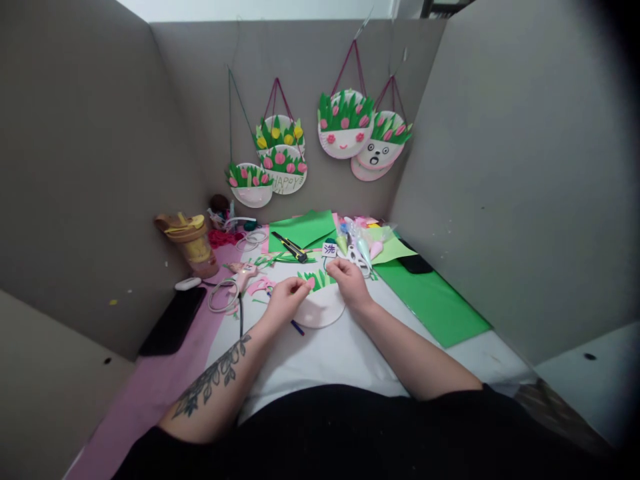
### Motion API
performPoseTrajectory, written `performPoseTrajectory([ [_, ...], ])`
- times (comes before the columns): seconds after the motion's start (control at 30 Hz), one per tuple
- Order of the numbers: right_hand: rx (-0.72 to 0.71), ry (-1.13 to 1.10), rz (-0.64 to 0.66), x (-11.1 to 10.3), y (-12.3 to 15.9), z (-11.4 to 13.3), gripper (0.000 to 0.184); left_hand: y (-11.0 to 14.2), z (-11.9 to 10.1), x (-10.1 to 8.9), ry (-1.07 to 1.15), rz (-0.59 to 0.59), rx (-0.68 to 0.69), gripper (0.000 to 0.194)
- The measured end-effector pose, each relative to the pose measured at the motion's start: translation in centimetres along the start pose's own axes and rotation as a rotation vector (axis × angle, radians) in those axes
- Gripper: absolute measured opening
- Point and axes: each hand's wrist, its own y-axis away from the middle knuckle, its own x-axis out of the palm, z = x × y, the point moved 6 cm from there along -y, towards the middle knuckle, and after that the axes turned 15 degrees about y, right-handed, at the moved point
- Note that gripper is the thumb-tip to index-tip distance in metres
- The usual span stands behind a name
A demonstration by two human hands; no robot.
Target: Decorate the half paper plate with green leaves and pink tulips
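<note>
A white half-round paper plate [320, 312] lies on the table in front of me, with green paper leaves [323, 280] standing along its upper edge. My left hand [287, 298] is closed over the plate's left side, thumb and fingertips pinched at a small pink paper petal [311, 283]. Over the right side, my right hand [351, 283] is raised with its fingers pinched together; what is between them, if anything, is too small to tell. Just beyond those fingertips is a small white card [329, 250] with dark writing. A dark blue pen [298, 327] lies partly under the plate.
A yellow-black utility knife [290, 247] lies on green sheets [305, 227] at the back. Left are a pink glue gun [243, 277], a phone [173, 321] and a cup [193, 243]. Right are white scissors [359, 260] and green paper [435, 300]. Decorated plates [345, 141] hang from the partition.
</note>
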Motion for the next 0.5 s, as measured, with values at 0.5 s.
performPoseTrajectory([
  [0.5, 0.024, -0.081, 0.264, 2.3, 1.4, 0.4, 0.016, -0.4, 0.9, -0.3, 0.125, 0.024, -0.077, 0.030],
])
